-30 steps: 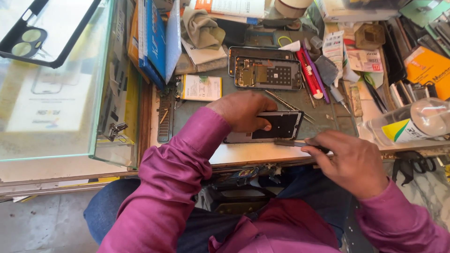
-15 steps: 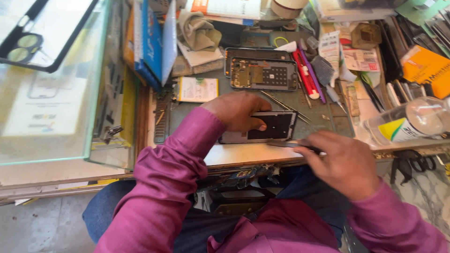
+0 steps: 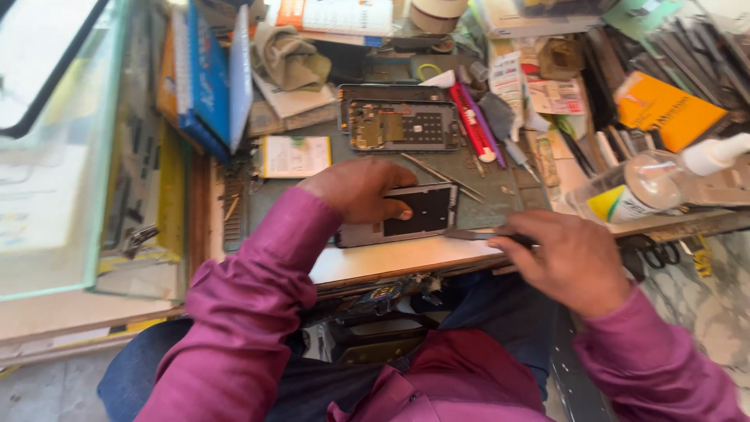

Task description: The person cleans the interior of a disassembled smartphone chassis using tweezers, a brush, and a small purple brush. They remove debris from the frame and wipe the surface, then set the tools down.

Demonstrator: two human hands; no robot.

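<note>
Phone frame [image 3: 410,212] flat near front edge of surface [image 3: 375,262]; thin, light, stiff, likely fragile, slick face. Left hand [image 3: 355,187] pressed on top, thumb on dark panel, pinning not clasping. Right hand [image 3: 574,262] grip closed on slim flat tool [image 3: 469,234], tip at frame's right edge. Best held by edges

My left hand [image 3: 361,190] covered the left half of the phone panel [image 3: 410,213], so that part stayed unseen. My right hand [image 3: 570,262] hid the handle of the thin tool [image 3: 469,234]; only its flat tip showed at the panel's right edge. Small screws on the work mat [image 3: 484,199] were too tiny to tell apart. The clear bottle [image 3: 648,184] at the mat's right edge was blurred.
</note>
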